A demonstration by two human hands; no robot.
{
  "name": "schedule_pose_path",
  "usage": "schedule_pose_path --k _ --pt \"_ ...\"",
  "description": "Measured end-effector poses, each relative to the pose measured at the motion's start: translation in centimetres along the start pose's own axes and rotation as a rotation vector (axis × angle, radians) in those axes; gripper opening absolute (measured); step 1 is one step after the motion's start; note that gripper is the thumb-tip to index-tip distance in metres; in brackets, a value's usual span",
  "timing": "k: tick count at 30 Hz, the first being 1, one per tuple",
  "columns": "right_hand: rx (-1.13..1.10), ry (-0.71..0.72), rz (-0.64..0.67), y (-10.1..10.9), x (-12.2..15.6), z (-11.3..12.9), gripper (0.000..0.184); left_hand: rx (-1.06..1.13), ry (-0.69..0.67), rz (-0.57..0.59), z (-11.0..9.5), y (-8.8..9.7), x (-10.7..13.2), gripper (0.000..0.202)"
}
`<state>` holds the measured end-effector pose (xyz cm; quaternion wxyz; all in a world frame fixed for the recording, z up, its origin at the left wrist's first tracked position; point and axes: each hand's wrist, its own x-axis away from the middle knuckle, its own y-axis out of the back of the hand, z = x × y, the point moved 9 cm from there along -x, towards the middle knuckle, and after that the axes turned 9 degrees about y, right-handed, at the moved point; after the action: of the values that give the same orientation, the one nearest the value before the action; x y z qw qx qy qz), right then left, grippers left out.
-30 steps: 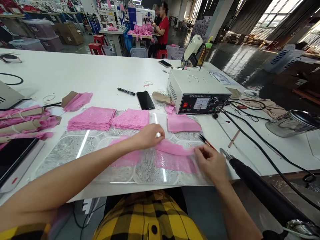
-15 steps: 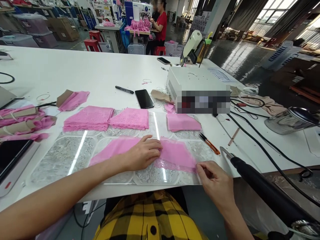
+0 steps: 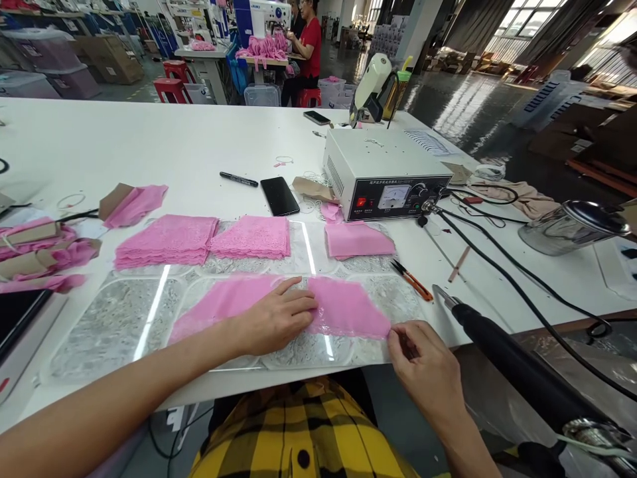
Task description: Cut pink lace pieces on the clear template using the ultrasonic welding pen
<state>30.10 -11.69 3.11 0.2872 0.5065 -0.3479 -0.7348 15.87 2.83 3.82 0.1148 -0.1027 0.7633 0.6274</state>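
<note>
Two thin pink fabric pieces lie side by side on a clear mat [image 3: 114, 312] in front of me. My left hand [image 3: 281, 312] rests flat where the pieces meet, fingers stretched out, on the right end of the left fabric piece [image 3: 223, 299] and the near edge of the other. At the right fabric piece [image 3: 348, 309], my right hand [image 3: 423, 358] pinches the lower right corner between thumb and forefinger. Its remaining fingers are curled. Behind them sit two lacy pink stacks, a left stack [image 3: 166, 240] and a middle stack [image 3: 253, 237], plus a plain pink stack [image 3: 358, 240].
A metal control box [image 3: 388, 176] with cables stands at the back right. An orange-handled cutter [image 3: 413, 280] and a black-handled tool [image 3: 507, 358] with a metal tip lie near my right hand. A phone [image 3: 279, 196], a marker [image 3: 239, 179] and a glass jar [image 3: 572, 228] are farther off.
The right fabric piece's lower edge now lies straighter, and the overlapping layer there shows less. My left fingertips have shifted slightly down. My right hand keeps hold of the corner.
</note>
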Motion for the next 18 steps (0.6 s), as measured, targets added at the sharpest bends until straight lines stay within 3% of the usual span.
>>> schedule_pose_path --k 9,18 --pt "-0.051 -0.032 0.017 0.4 0.1 -0.5 0.015 -0.030 -0.073 -0.039 -0.9 0.6 0.2 0.021" --pt "-0.068 0.123 -0.051 0.5 1.0 0.0 0.013 -0.031 -0.104 -0.050 -1.5 0.8 0.4 0.022"
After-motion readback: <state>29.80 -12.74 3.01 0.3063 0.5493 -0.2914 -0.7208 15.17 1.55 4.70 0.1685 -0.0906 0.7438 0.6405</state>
